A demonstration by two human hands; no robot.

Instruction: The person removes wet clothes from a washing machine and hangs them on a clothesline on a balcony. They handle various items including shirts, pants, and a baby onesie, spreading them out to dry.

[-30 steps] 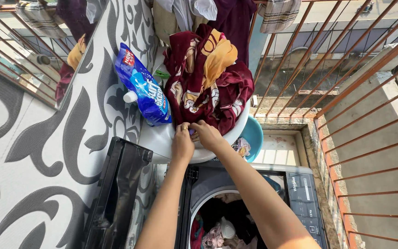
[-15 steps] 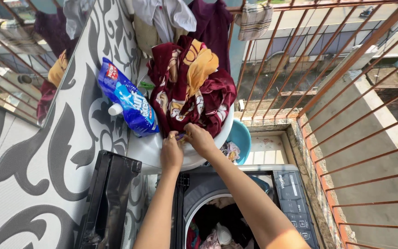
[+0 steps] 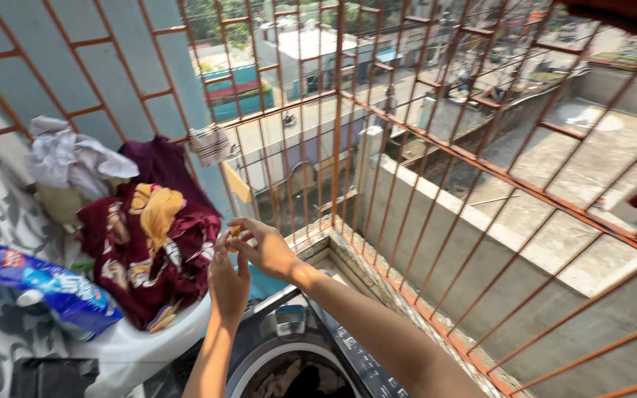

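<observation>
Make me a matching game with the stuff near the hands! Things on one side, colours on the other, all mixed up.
Things:
1. detergent pouch
2. blanket heaped in the basin
3. crumpled cloth at the back
4. railing bars

Colours:
A. white
B. orange-brown
C. blue
D. maroon and yellow

Pairs: 1-C, 2-D, 3-A, 4-B

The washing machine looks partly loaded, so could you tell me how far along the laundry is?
Done: clothes already lie in the open washing machine. In hand: the left hand and right hand pinch a small item together, too small to identify. Left: the maroon cloth still fills the white basin, beside the blue detergent pouch.
</observation>
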